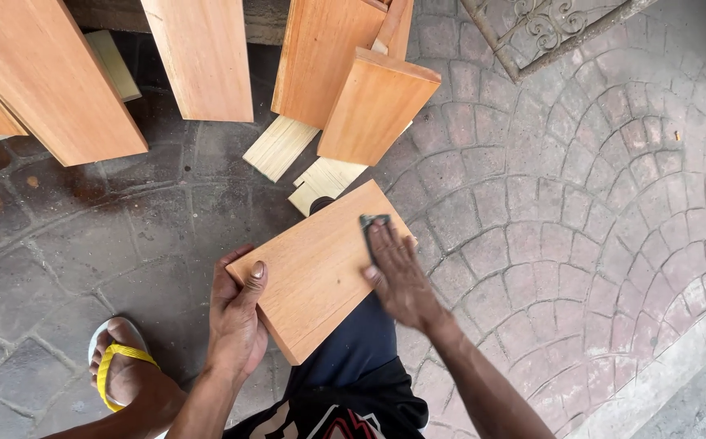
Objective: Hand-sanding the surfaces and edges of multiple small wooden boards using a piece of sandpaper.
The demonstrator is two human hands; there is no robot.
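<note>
Wooden board [316, 272] resting on the person's thigh, tilted, its far corner pointing away from the body. The left hand [237, 313] clamps the board's near-left edge, thumb on the top face and fingers wrapped beneath. The right hand [397, 276] lies flat on the far-right part of the top face, fingers extended and pressing a small dark piece of abrasive sheet [371, 221] at the fingertips; this hand is blurred, so whether the fingers pinch the sheet or merely press it cannot be told.

Step in hand, as judged: surface sanding of the top face, with 1 hand steadying and 1 hand rubbing. A further stroke would call for even downward pressure along the grain, and a firm left-hand clamp so the board does not slide off the thigh.

Pose: the left forearm comes up from below with the wrist straight; the right forearm enters from the lower right at a slant, palm down.

Beyond the grip, past the board's far corner, lie 2 pale offcuts [304, 162]. Several similar boards [206, 57] lean farther off. A foot in a yellow-strapped sandal [121, 366] rests left of the steadying hand, on patterned paving [580, 211].
</note>
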